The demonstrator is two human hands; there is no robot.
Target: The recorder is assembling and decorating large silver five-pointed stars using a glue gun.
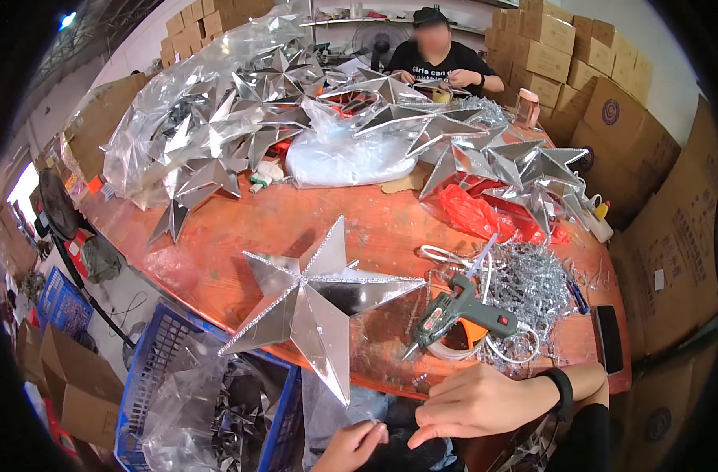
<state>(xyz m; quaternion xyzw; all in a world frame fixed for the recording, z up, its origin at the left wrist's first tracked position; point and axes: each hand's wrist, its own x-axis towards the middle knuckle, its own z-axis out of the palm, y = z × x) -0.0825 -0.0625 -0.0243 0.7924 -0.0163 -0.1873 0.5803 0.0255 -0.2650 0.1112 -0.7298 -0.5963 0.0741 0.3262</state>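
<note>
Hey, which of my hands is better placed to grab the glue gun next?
Probably your right hand: it is closer to the green hot glue gun, whose handle points to the right. Your left hand is farther off, at the picture's lower edge.

I could pass along the table's [195,263] left edge; toward the near right corner, glue gun [456,312] and tinsel [536,283] block me.

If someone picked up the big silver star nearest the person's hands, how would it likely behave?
The silver star is probably light for its size, as it looks like thin folded sheet. Its creased ridges suggest stiffness, though the slender points might bend. Its glossy faces look smooth, so it could feel slippery.
</note>
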